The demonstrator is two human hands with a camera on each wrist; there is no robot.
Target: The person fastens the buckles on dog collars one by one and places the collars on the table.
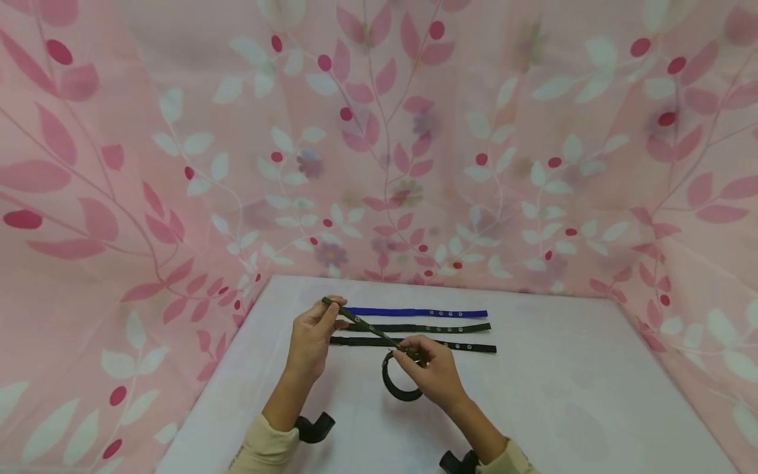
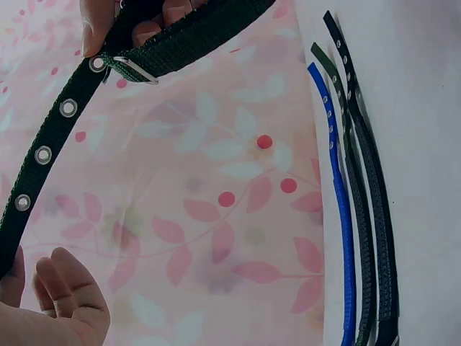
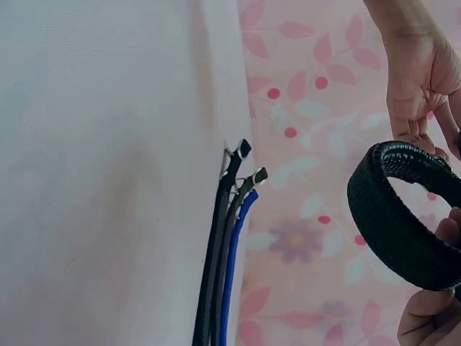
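Well, held strap: a dark green strap [image 1: 371, 328], drawn out in the air between the two hands' fingers, slanting down from the left fingertips to the right ones, metal eyelets [image 2: 68, 108] along it.
Left hand [image 1: 310, 336]: thumb and finger pinch the strap near its free end; other fingers are loosely bent beside it.
Right hand [image 1: 435, 368]: thumb and fingers pinch the strap beside its silver buckle [image 2: 140, 70]; some fingertips reach inside the loop, but how the rest lie I cannot tell.
Loop [image 1: 401, 395]: part of that same strap, curved into a ring, hanging just below the right fingers.
Lying straps: three, side by side beyond the fingers, the black strap [image 1: 474, 347] nearest them, the green strap [image 1: 414, 328] between, the blue strap [image 1: 408, 313] farthest.
White table [image 1: 562, 382]: beneath the fingers and those three straps.
Patterned cloth [image 1: 385, 131]: pink, leafy, rising well beyond the fingertips.
Sleeves [image 1: 266, 444]: pale, behind the fingers, past each bare wrist.
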